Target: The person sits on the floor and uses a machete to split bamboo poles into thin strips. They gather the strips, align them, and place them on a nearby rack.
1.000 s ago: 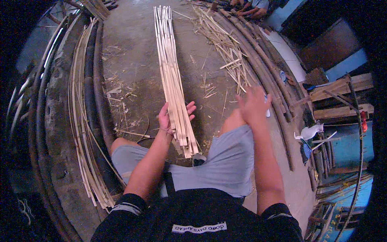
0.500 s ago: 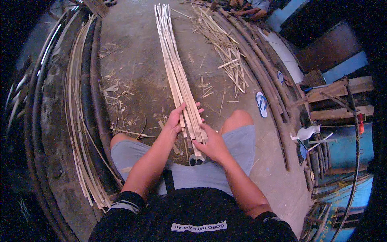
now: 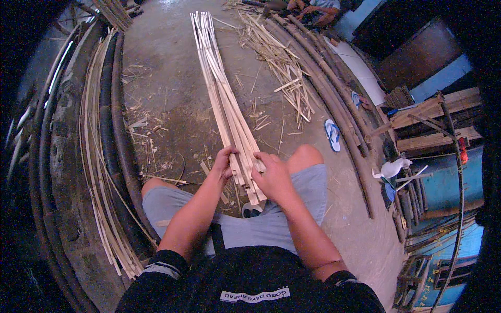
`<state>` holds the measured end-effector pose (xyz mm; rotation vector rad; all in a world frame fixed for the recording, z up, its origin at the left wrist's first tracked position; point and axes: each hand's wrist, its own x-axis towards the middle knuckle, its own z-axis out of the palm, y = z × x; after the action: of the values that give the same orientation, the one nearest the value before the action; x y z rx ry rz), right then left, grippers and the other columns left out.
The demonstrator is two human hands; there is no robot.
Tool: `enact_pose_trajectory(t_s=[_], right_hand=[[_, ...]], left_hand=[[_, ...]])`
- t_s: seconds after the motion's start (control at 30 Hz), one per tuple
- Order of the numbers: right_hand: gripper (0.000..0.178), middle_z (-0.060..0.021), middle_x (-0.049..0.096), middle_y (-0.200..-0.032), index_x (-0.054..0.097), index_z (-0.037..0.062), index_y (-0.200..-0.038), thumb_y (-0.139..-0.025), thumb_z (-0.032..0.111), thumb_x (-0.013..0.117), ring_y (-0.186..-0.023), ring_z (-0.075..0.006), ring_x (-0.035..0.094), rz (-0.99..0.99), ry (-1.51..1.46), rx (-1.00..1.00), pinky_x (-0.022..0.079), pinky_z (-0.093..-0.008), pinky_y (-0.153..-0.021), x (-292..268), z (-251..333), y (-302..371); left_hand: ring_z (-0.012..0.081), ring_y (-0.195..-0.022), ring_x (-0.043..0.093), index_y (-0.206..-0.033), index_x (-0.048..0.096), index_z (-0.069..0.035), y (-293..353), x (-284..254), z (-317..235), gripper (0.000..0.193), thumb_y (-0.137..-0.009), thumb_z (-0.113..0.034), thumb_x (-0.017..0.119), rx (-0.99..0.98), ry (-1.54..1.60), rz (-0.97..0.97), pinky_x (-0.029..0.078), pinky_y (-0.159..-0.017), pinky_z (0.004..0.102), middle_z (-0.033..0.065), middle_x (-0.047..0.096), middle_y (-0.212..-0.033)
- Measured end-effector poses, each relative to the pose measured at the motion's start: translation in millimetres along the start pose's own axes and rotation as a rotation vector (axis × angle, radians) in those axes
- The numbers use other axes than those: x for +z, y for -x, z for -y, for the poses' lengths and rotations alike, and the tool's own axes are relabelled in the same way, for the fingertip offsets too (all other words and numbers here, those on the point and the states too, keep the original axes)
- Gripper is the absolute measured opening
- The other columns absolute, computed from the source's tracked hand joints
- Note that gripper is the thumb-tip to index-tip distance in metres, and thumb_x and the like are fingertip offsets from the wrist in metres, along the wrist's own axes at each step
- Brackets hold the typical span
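**Strip bundle, long, pale, held at its near end between two hands**

Left hand (image 3: 224, 163): closed against the bundle's left edge; fingertips beneath hidden. Right hand (image 3: 272, 178): gripping the right edge, thumb side uppermost.

Strip bundle (image 3: 234, 112): flat, wood-like strips, near ends uneven, between the thighs (image 3: 300, 195); it runs forward above the floor (image 3: 167, 78). Whether the far end rests there cannot be told. Judged light per strip, heavier together; springy lengthwise, liable to slide and fan apart. Best hold: both edges squeezed, palms clear of the cut corners, which may splinter.

Room: sideways swing bounded by the thighs close in; farther out, by a dark pole (image 3: 120, 104) at left, loose scraps (image 3: 289, 78) and bamboo poles (image 3: 342, 109) at right. One sandal (image 3: 332, 135), beyond the right knee.
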<state>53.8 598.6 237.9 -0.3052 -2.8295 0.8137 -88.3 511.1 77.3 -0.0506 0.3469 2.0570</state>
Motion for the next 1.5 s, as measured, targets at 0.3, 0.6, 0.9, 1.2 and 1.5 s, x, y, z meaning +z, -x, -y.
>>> enact_pose_trajectory(t_s=[0.3, 0.6, 0.9, 1.2, 1.5], right_hand=[[0.06, -0.0235, 0.057, -0.12, 0.055, 0.0032, -0.127, -0.081, 0.04, 0.07, -0.112, -0.0422, 0.053, 0.116, 0.121, -0.028, 0.042, -0.0481, -0.099, 13.8, -7.5, 19.2], [0.049, -0.0112, 0.055, -0.112, 0.063, 0.0108, -0.108, -0.079, 0.05, 0.069, -0.108, -0.0317, 0.05, -0.614, 0.131, -0.432, 0.039, -0.0445, -0.092, 1.0, 18.3, 49.0], [0.037, -0.0097, 0.055, -0.109, 0.061, 0.0131, -0.109, -0.078, 0.033, 0.069, -0.104, -0.0296, 0.05, -0.59, 0.163, -0.345, 0.037, -0.0442, -0.091, -14.0, 15.3, 59.1], [0.032, -0.0088, 0.055, -0.104, 0.06, 0.0121, -0.105, -0.082, 0.033, 0.066, -0.099, -0.0302, 0.052, -0.683, 0.202, -0.428, 0.037, -0.0446, -0.089, 11.2, -1.6, 32.8], [0.037, -0.0145, 0.057, -0.109, 0.06, 0.0103, -0.107, -0.084, 0.039, 0.064, -0.104, -0.0361, 0.053, -0.55, -0.047, -0.315, 0.04, -0.0475, -0.091, 27.3, 11.2, 4.5]], left_hand=[[0.0374, -0.12, 0.053, -0.141, 0.035, 0.003, 10.3, 16.9, 0.2, 0.069, -0.087, -0.038, 0.047, 0.101, 0.145, 0.263, 0.044, -0.101, 0.0518, 0.0262, 0.048, -0.134], [0.0247, -0.088, 0.06, -0.121, 0.048, -0.003, 11.7, 79.7, 20.3, 0.047, -0.095, -0.041, 0.051, 0.201, 0.23, 0.172, 0.053, -0.08, 0.0415, 0.0133, 0.057, -0.105], [0.0215, -0.082, 0.059, -0.13, 0.047, -0.011, 14.2, 89.7, 31.7, 0.048, -0.095, -0.042, 0.055, 0.026, 0.417, 0.143, 0.053, -0.076, 0.0398, 0.0076, 0.057, -0.094], [0.0167, -0.072, 0.059, -0.123, 0.053, -0.011, 27.8, 98.2, 34.8, 0.034, -0.095, -0.03, 0.058, 0.113, 0.331, 0.093, 0.053, -0.064, 0.0336, 0.0053, 0.06, -0.085], [0.0163, -0.075, 0.062, -0.126, 0.055, -0.011, 60.1, 91.0, 28.4, 0.035, -0.093, -0.021, 0.058, 0.04, 0.177, -0.039, 0.056, -0.068, 0.0318, 0.0051, 0.061, -0.086]])
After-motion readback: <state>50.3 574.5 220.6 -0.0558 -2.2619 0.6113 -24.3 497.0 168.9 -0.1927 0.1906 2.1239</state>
